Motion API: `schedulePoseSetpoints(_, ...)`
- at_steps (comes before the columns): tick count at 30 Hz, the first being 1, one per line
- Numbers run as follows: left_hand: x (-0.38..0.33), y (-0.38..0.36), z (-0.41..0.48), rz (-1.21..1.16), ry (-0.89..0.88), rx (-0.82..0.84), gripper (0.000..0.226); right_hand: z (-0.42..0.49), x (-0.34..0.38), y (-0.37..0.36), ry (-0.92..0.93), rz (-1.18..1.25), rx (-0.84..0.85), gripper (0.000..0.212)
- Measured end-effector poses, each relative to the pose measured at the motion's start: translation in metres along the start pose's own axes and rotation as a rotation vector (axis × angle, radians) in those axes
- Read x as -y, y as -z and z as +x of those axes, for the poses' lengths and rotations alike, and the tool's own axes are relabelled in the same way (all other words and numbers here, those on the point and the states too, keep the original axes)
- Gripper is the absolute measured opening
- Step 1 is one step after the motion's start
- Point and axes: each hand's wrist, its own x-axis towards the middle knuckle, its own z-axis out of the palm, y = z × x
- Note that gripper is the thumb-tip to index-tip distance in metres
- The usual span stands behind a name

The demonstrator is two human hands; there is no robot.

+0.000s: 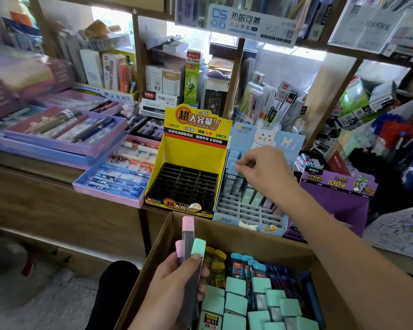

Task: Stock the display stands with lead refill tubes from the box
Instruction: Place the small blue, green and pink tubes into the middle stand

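Hands: three tubes in left, one in right

Left hand around three refill tubes

the yellow stand bears red, black and orange lettering and a black slotted tray. right of it, a pale blue stand shows a white rabbit with pink cheeks; its racked tubes have pale blue caps. further right is a purple stand. in front, a brown box; the raised tubes have grey bodies with pink and mint caps.
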Motion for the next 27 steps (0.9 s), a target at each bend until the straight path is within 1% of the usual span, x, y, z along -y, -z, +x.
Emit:
schedulePoseSetpoints(3,0.000,-0.002,-0.001,0.003,-0.010,-0.003,0.026,0.002,0.000,-0.001,-0.005,-0.020,0.005,0.007)
schedulePoseSetpoints(5,0.000,-0.002,-0.001,0.012,-0.019,0.001,0.035,0.002,0.001,-0.001,-0.004,-0.024,-0.001,0.008)
schedulePoseSetpoints(7,0.000,-0.001,-0.002,0.021,-0.027,0.008,0.045,0.000,0.002,0.001,0.000,-0.015,-0.007,0.014)
schedulePoseSetpoints(9,0.001,0.001,-0.002,0.021,-0.029,0.015,0.048,-0.003,0.004,0.005,0.022,0.000,-0.031,0.022)
schedulePoseSetpoints(10,0.001,0.002,-0.002,0.020,-0.031,0.019,0.048,-0.007,0.006,0.007,0.036,0.018,-0.058,0.023)
schedulePoseSetpoints(13,0.003,0.002,-0.002,0.018,-0.040,0.034,0.049,-0.031,0.011,0.014,0.075,0.172,-0.119,0.012)
schedulePoseSetpoints(14,0.003,0.002,-0.003,0.015,-0.041,0.037,0.051,-0.044,0.013,0.014,0.081,0.244,-0.100,0.011)
schedulePoseSetpoints(15,0.003,0.002,-0.003,0.013,-0.042,0.039,0.053,-0.058,0.014,0.014,0.083,0.308,-0.064,0.015)
schedulePoseSetpoints(17,0.003,0.001,-0.003,0.011,-0.041,0.048,0.058,-0.088,0.014,0.008,0.070,0.396,0.029,0.022)
schedulePoseSetpoints(18,0.004,0.001,-0.004,0.005,-0.034,0.056,0.058,-0.102,0.013,0.004,0.050,0.425,0.082,0.021)
schedulePoseSetpoints(21,0.004,-0.001,-0.005,0.001,0.002,0.087,0.054,-0.137,0.005,-0.013,-0.103,0.559,0.254,0.010)
schedulePoseSetpoints(23,0.006,-0.003,-0.005,0.012,0.021,0.103,0.050,-0.152,-0.001,-0.024,-0.228,0.690,0.350,0.008)
schedulePoseSetpoints(25,0.007,-0.006,-0.006,0.026,0.037,0.118,0.049,-0.159,-0.006,-0.032,-0.316,0.825,0.407,0.010)
schedulePoseSetpoints(27,0.007,-0.008,-0.007,0.035,0.042,0.132,0.049,-0.162,-0.011,-0.037,-0.358,0.901,0.428,0.010)
